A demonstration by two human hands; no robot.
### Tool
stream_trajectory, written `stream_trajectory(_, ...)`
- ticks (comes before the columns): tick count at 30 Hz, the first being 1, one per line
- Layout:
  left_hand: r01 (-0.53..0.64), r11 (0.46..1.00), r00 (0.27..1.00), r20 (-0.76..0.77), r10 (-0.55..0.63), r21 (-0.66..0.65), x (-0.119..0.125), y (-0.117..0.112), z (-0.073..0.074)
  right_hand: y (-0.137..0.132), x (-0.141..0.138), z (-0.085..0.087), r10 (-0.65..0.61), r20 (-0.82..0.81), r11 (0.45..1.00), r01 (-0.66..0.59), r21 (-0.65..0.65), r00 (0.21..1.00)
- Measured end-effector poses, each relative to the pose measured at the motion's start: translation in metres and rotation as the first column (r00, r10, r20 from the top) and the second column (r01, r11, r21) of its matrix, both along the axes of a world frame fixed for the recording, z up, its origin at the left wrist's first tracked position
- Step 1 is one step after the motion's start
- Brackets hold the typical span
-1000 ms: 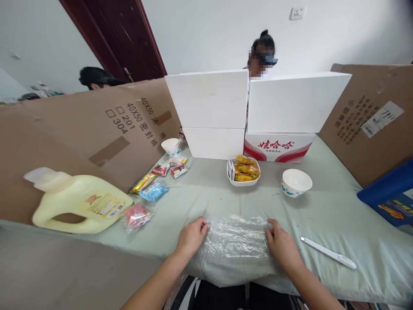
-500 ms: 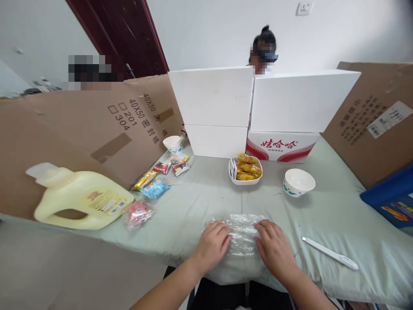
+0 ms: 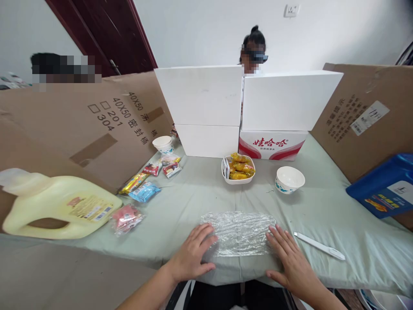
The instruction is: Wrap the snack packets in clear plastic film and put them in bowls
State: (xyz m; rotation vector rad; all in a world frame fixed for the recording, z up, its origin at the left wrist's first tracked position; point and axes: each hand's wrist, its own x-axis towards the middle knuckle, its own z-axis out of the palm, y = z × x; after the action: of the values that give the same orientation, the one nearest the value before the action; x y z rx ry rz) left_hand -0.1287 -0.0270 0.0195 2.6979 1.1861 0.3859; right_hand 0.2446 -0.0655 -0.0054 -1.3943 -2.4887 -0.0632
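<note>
A crinkled sheet of clear plastic film [image 3: 241, 234] lies flat on the table close to me. My left hand [image 3: 193, 249] rests at its left end, fingers stretched and thumb apart. At the right end my right hand [image 3: 288, 254] lies open too, its fingertips on the film's edge. Beyond the film stands a white dish [image 3: 237, 181] with yellow-wrapped food packs [image 3: 240, 168] in it. A white paper bowl [image 3: 289, 180] with a blue pattern is to the dish's right. Beside my right hand lies a slim white tool [image 3: 319, 246], perhaps a peeler or cutter.
A yellow jug [image 3: 74, 202] lies at the left, near several snack packets [image 3: 145, 191] and a paper cup [image 3: 163, 144]. White boxes [image 3: 206, 99] wall off the back, brown cardboard [image 3: 48, 125] the left side. A blue container [image 3: 383, 185] stands right. People are behind the boxes.
My hands have moved apart and their fingers have spread. The plastic film now lies wider and flatter between them. The camera view has turned slightly to the right.
</note>
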Motion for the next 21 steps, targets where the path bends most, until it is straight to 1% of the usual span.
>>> stream_trajectory(2,0.067,0.997,0.996,0.068,-0.064,-0.044,0.000,-0.008,0.006,-0.006,0.003,0.006,0.091,-0.026,0.994,-0.093,-0.063,0.995)
stream_trajectory(3,0.087,0.995,0.992,0.098,-0.081,-0.057,0.000,-0.010,0.009,-0.008,0.003,0.008,0.109,-0.048,0.991,-0.112,-0.077,0.993)
stream_trajectory(8,0.126,0.988,0.975,0.195,-0.108,-0.084,-0.005,-0.013,0.017,-0.017,0.001,0.015,0.099,-0.166,0.985,-0.120,-0.120,0.981)
stream_trajectory(12,0.133,0.985,0.964,0.244,-0.102,-0.114,-0.008,-0.013,0.018,-0.022,-0.001,0.019,0.100,-0.242,0.981,-0.136,-0.139,0.965)
stream_trajectory(14,0.093,0.989,0.959,0.279,-0.058,-0.115,-0.007,-0.011,0.016,-0.022,0.001,0.018,0.080,-0.287,0.984,-0.122,-0.132,0.954)
stream_trajectory(16,0.015,0.994,0.959,0.284,0.017,-0.109,-0.006,-0.007,0.012,-0.020,0.003,0.016,0.026,-0.331,0.986,-0.079,-0.148,0.943)
stream_trajectory(19,-0.137,0.985,0.966,0.206,0.158,-0.109,0.001,0.008,0.008,-0.009,0.004,0.012,-0.124,-0.362,0.976,0.048,-0.212,0.924)
stream_trajectory(21,-0.254,0.957,0.956,0.112,0.270,-0.137,0.010,0.022,0.009,0.003,0.000,0.011,-0.234,-0.345,0.957,0.151,-0.249,0.909)
